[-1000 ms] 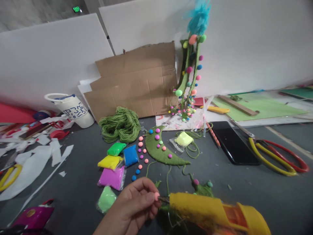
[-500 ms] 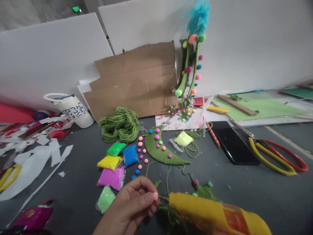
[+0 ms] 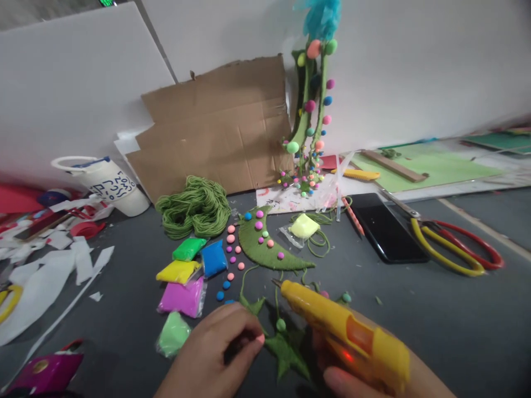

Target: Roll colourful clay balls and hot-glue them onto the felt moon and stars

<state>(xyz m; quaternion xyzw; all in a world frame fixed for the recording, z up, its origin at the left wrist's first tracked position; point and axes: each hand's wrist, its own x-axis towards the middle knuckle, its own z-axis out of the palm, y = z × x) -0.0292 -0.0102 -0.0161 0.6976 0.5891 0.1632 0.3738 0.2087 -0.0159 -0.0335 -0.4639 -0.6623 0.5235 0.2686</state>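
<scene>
My left hand [image 3: 219,345] is closed in a pinch at the bottom centre. A bit of a pink clay ball [image 3: 260,339] shows at its fingertips, mostly hidden by them. My right hand [image 3: 344,376] grips a yellow hot glue gun [image 3: 348,331], its metal tip pointing up and left, with a red light glowing on its side. Between both hands lies a green yarn-covered star [image 3: 286,351], close to my left fingertips. A light green ball [image 3: 281,325] sits at its upper point. Beyond is a green crescent [image 3: 265,249] dotted with coloured balls, with yarn strands hanging from it.
Loose clay balls [image 3: 231,239] lie left of the crescent, beside coloured clay packets [image 3: 182,297] and green yarn [image 3: 193,207]. A phone [image 3: 385,229] and red-and-yellow-handled scissors [image 3: 452,249] lie right. Cardboard [image 3: 215,132] and a decorated hanging piece [image 3: 311,105] stand behind. Paper scraps [image 3: 45,287] cover the left.
The glue gun's tip has drawn away from the pink ball, up and apart from my left hand. My left hand has turned, and the star beneath shows more. The view has shifted slightly.
</scene>
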